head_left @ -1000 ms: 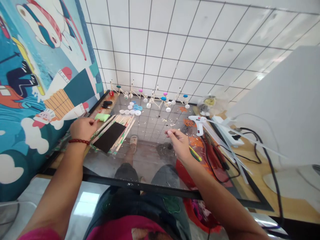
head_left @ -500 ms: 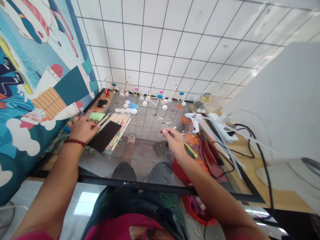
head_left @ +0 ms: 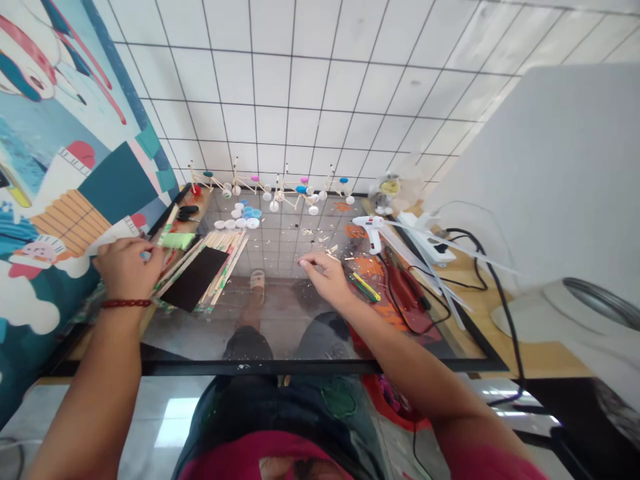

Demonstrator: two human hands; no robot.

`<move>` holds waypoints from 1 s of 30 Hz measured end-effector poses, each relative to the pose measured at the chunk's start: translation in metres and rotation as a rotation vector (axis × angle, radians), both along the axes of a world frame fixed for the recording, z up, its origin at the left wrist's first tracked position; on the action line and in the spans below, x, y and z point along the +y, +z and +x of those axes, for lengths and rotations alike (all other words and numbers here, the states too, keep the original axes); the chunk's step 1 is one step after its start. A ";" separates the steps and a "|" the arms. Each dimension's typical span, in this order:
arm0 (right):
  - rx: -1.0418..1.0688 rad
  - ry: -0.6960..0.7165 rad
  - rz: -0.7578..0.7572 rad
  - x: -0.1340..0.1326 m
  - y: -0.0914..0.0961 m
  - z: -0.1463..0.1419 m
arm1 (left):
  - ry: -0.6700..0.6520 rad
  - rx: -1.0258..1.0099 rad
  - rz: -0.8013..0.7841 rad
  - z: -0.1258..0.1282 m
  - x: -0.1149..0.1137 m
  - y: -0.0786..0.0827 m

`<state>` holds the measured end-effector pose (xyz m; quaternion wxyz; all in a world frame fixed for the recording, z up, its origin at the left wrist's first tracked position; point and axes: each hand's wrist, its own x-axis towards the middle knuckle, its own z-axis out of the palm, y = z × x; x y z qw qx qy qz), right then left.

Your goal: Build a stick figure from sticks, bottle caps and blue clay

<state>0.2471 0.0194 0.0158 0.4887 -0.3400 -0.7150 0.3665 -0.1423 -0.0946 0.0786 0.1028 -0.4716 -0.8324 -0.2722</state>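
I sit at a glass-topped table (head_left: 280,333). My left hand (head_left: 127,267) rests at its left edge with fingers curled round a small blue thing (head_left: 145,255), beside a pile of wooden sticks (head_left: 225,257) and the black sheet (head_left: 193,287) lying on them. My right hand (head_left: 325,275) is in the middle of the glass, fingertips pinched together and touching the surface among wood scraps. What they pinch is too small to tell. Yellow and green pencils (head_left: 366,285) lie just right of that hand.
A white glue gun (head_left: 370,230) stands to the right with a power strip (head_left: 430,241) and black cables (head_left: 500,293). Bottle caps (head_left: 240,219), a green block (head_left: 177,240), black scissors (head_left: 187,212) and stick models (head_left: 295,190) sit farther back. A tiled wall stands behind.
My left hand slid left, off the sticks, to the table's edge and curled. My right hand lowered until its fingertips met the glass. The camera tilted down and right.
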 end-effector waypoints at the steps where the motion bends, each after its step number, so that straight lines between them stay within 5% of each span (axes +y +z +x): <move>1: -0.014 0.012 0.012 0.000 0.000 -0.001 | -0.002 0.022 0.072 0.008 -0.002 0.007; 5: -0.067 0.048 0.062 0.000 0.000 -0.005 | -0.227 -0.136 0.308 0.076 0.003 0.032; 9: -0.103 0.074 0.097 0.000 -0.002 -0.008 | -0.654 -1.104 0.196 0.170 0.032 0.025; 12: -0.040 0.046 0.030 0.002 -0.006 -0.011 | -0.715 -1.552 0.091 0.213 0.055 0.000; 20: 0.067 0.011 -0.147 0.003 -0.006 -0.008 | -0.722 -1.747 -0.122 0.221 0.050 -0.048; 30: 0.199 -0.074 -0.271 0.005 0.002 -0.009 | -0.782 -1.769 -0.293 0.225 0.043 -0.053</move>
